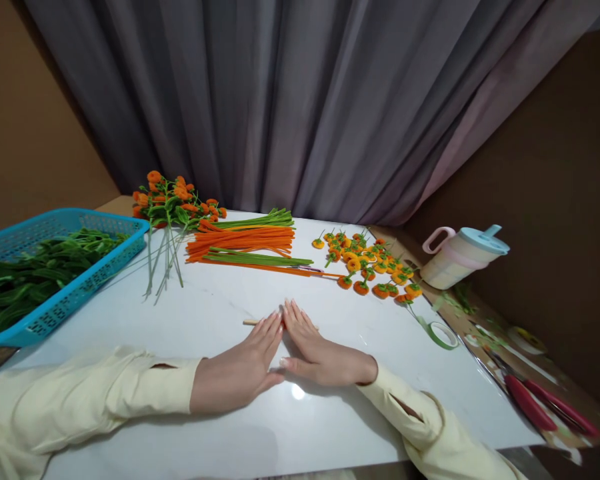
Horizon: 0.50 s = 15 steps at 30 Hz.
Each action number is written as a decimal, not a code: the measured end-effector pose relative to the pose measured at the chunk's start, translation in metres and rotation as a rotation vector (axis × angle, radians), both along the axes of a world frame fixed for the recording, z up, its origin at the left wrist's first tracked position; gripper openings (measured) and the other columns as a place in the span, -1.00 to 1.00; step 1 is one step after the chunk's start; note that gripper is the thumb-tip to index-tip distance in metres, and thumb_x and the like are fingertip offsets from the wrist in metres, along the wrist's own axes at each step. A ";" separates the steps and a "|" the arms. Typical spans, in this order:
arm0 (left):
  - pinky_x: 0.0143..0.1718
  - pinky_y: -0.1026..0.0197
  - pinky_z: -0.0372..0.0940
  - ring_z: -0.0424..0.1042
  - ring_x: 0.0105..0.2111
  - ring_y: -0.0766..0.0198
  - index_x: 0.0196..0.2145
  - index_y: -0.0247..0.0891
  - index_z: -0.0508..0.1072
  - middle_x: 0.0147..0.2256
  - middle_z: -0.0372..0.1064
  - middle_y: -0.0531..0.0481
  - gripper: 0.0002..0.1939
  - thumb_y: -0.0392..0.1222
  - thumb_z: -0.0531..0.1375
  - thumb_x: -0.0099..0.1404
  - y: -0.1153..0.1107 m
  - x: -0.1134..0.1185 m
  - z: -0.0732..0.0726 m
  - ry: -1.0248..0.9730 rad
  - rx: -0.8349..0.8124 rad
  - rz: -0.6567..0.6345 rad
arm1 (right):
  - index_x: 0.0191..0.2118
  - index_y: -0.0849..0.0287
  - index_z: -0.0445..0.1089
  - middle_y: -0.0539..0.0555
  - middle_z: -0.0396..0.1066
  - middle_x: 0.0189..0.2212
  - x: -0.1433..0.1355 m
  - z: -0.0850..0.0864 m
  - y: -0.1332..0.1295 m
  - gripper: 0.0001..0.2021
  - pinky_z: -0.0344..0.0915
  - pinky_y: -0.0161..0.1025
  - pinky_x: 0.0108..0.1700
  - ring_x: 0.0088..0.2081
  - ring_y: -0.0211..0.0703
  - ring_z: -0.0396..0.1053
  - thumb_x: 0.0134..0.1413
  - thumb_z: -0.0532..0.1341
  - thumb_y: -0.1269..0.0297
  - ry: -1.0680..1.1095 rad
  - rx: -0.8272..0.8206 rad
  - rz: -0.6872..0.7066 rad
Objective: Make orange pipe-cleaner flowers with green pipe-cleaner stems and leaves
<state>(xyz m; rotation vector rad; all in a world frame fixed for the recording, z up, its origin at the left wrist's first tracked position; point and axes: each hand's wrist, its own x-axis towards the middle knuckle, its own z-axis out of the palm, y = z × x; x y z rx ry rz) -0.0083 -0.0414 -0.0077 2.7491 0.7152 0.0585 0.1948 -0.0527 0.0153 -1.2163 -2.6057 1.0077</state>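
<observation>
We see both hands flat on the white table (220, 427), palms down, fingers straight and released, holding nothing. The left hand (240, 367) and right hand (320, 357) meet at the fingertips and make a small roof shape. Under the fingertips lies 1 thin wooden stick (253, 322); only its left end shows clearly, the rest is hidden by the fingers, so we cannot tell its full length.

Behind the hands, approx. in the table centre, is a bundle of orange and green pipe cleaners (247, 243); too many and too close to count. To the right, small orange-yellow pompom flowers (367, 263) lie scattered, maybe 20+, exact no. is not readable. 1 roll of green tape (443, 335) lies near the right edge. At left, 1 blue basket (80, 287) with green leaves, cut off by the frame. Beside it, 1 bunch of finished flower stems (173, 200). At right, 1 pitcher (463, 257) and red-handled scissors (540, 403), blades not clearly visible.
</observation>
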 end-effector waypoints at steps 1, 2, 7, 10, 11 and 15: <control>0.20 -0.13 -0.12 -0.41 0.24 -0.08 0.21 -0.58 -0.12 0.23 -0.34 -0.50 -0.37 -0.04 -0.11 0.37 -0.004 -0.001 0.002 -0.011 -0.010 -0.007 | 0.28 0.46 -0.51 0.38 -0.67 0.26 0.001 0.001 -0.002 -0.17 -0.43 0.13 0.26 0.26 0.08 -0.71 0.20 -0.04 -0.02 0.013 -0.016 0.007; 0.20 -0.14 -0.11 -0.39 0.24 -0.08 0.21 -0.57 -0.12 0.23 -0.33 -0.49 -0.37 -0.03 -0.12 0.37 -0.007 -0.001 0.003 -0.019 -0.017 -0.011 | 0.28 0.44 -0.51 0.38 -0.66 0.26 0.001 0.002 -0.005 -0.17 -0.43 0.13 0.26 0.26 0.08 -0.70 0.19 -0.03 -0.02 0.022 -0.029 0.015; 0.20 -0.14 -0.11 -0.32 0.24 -0.12 0.21 -0.61 -0.10 0.22 -0.27 -0.52 -0.37 -0.05 -0.10 0.36 -0.011 0.001 0.013 0.010 -0.028 -0.012 | 0.28 0.45 -0.51 0.38 -0.64 0.26 0.000 0.005 -0.010 -0.13 -0.44 0.10 0.26 0.26 0.08 -0.67 0.16 0.00 -0.05 0.013 -0.080 0.033; 0.19 -0.13 -0.08 -0.25 0.24 -0.13 0.19 -0.66 -0.06 0.21 -0.22 -0.55 -0.39 -0.12 -0.08 0.34 -0.006 0.004 0.017 0.029 -0.040 0.002 | 0.28 0.47 -0.52 0.37 -0.65 0.26 0.001 0.007 -0.006 -0.12 -0.45 0.08 0.27 0.26 0.07 -0.68 0.16 0.00 -0.06 0.006 -0.125 0.021; 0.18 -0.13 -0.07 -0.23 0.24 -0.12 0.19 -0.65 -0.05 0.21 -0.20 -0.54 -0.40 -0.14 -0.08 0.34 -0.003 0.005 0.018 0.013 -0.050 0.008 | 0.28 0.45 -0.52 0.35 -0.65 0.27 0.002 0.008 -0.004 -0.12 -0.45 0.08 0.27 0.27 0.06 -0.67 0.16 0.00 -0.06 0.016 -0.141 0.013; 0.19 -0.09 -0.06 -0.18 0.24 -0.06 0.22 -0.54 -0.06 0.23 -0.19 -0.45 -0.38 -0.04 -0.08 0.34 0.011 0.006 0.019 -0.088 -0.158 0.034 | 0.29 0.30 -0.54 0.26 -0.59 0.29 0.012 0.004 0.009 -0.09 -0.38 0.00 0.28 0.29 0.00 -0.56 0.11 0.09 -0.02 0.108 -0.192 -0.022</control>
